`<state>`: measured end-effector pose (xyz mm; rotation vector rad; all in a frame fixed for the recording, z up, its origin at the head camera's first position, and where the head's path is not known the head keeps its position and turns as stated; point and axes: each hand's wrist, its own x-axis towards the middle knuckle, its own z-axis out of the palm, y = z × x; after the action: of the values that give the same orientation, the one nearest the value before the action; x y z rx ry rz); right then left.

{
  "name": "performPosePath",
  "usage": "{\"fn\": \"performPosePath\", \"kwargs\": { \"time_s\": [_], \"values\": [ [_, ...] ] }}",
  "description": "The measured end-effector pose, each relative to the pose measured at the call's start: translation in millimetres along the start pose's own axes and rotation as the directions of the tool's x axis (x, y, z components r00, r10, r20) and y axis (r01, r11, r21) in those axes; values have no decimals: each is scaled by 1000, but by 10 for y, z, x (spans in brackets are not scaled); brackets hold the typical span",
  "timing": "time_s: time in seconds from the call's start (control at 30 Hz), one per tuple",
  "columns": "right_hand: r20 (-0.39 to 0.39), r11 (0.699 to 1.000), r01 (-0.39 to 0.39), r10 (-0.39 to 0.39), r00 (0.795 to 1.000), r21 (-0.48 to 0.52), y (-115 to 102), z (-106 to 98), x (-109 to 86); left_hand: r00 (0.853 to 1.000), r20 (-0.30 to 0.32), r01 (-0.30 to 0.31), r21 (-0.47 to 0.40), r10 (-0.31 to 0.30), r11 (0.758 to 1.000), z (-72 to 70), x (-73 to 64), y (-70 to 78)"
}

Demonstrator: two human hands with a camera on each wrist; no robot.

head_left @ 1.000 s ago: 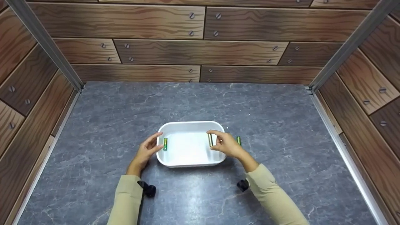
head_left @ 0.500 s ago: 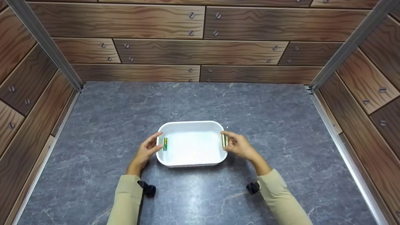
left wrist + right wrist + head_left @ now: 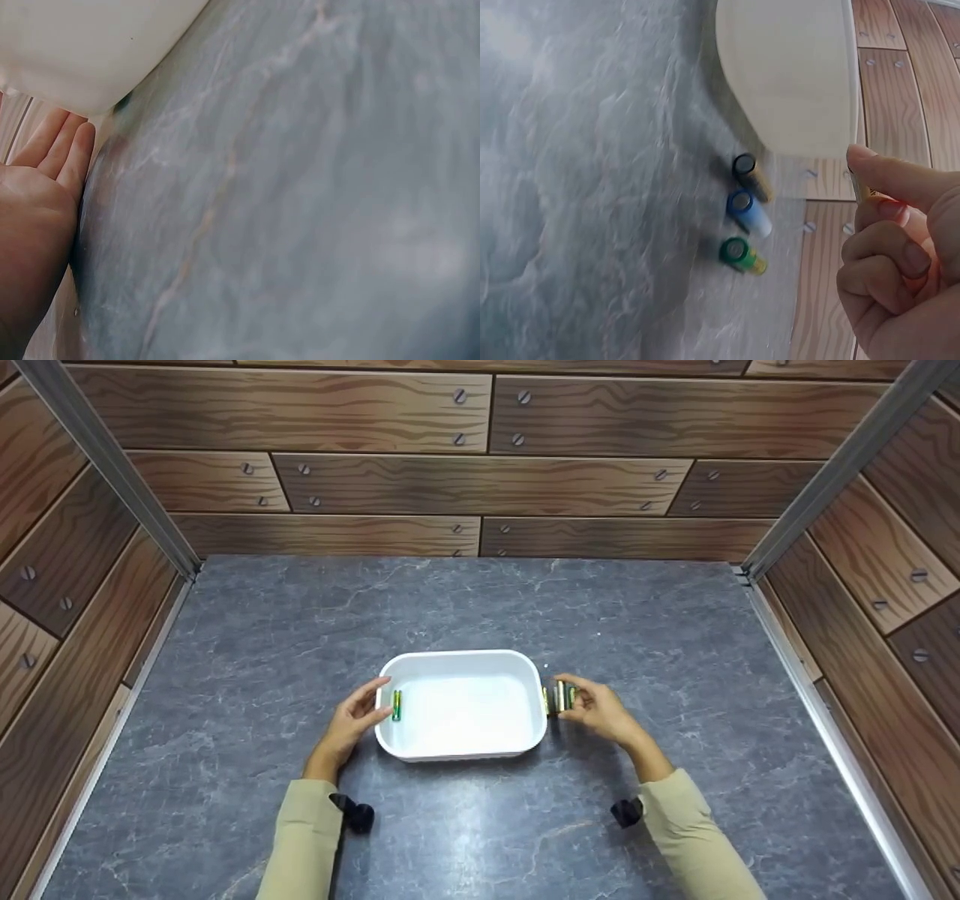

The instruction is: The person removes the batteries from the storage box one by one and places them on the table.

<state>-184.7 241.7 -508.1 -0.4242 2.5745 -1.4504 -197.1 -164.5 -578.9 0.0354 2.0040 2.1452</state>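
Note:
A white plastic tray (image 3: 457, 712) sits on the table with a green battery (image 3: 397, 706) lying at its left end. My left hand (image 3: 352, 716) is at the tray's left rim, thumb and index fingertips over the edge; the left wrist view shows other fingers (image 3: 56, 150) straight beside the tray. My right hand (image 3: 602, 714) pinches a gold battery (image 3: 560, 695) end to end between thumb and finger, just right of the tray. Below it in the right wrist view lie an orange-and-black battery (image 3: 751, 178), a blue battery (image 3: 748, 212) and a green battery (image 3: 742, 255), in a row.
The grey marbled tabletop (image 3: 465, 600) runs back to a wood-patterned wall (image 3: 480, 484). Similar side walls with metal rails (image 3: 825, 727) flank it. Black wrist cameras (image 3: 360, 817) hang at both sleeves.
My right hand has moved right with the pinched battery, from over the tray's right end to outside its right rim. The left hand and the tray's green battery have stayed put.

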Motion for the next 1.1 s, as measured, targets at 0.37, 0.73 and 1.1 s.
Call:
{"fn": "performPosePath", "kwargs": {
  "time_s": [0.37, 0.73, 1.1],
  "values": [
    [0, 996, -89, 89, 996, -17, 197, -119, -26, 999, -2, -42, 8, 42, 999, -2, -3, -7],
    [-1, 983, -161, 161, 987, -93, 364, -217, -23, 1000, 0, -16, -10, 16, 1000, 1, -7, 6],
    [16, 971, -226, 228, 974, -74, 513, -278, -2, 1000, 1, -18, -20, 18, 1000, -2, 5, -5]
  ]
}}
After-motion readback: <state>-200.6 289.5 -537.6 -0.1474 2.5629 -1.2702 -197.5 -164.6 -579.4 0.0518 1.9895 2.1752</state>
